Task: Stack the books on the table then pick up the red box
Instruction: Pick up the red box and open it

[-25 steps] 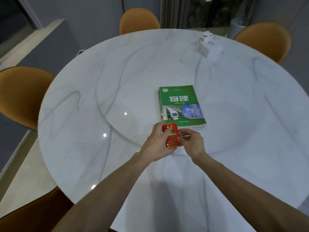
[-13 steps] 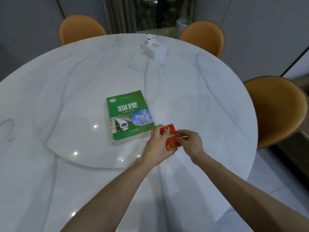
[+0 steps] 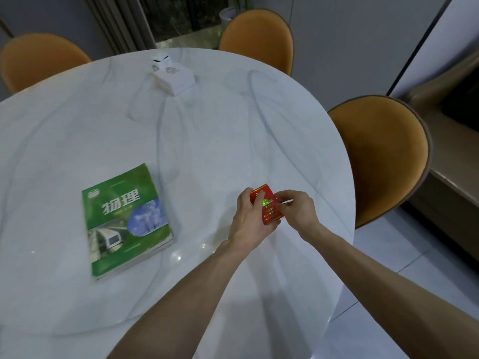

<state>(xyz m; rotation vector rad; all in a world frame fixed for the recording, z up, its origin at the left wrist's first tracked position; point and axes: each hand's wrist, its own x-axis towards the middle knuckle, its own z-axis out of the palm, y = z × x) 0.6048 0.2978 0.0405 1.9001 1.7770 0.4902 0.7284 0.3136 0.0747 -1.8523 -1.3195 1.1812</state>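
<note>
A small red box (image 3: 268,208) is held up above the round white marble table (image 3: 207,141), near its right side. My left hand (image 3: 250,218) wraps it from the left and below, thumb on its front. My right hand (image 3: 295,209) pinches its right edge. A stack of books with a green cover (image 3: 124,221) on top lies flat on the table to the left of both hands, apart from them.
A white tissue box (image 3: 175,76) sits at the table's far side. Orange chairs stand at the far left (image 3: 39,58), far middle (image 3: 256,37) and right (image 3: 375,156). The table edge curves close on the right, with tiled floor (image 3: 388,255) beyond.
The view has swung to the right, so the books now lie left of the hands. Both hands have kept hold of the red box throughout.
</note>
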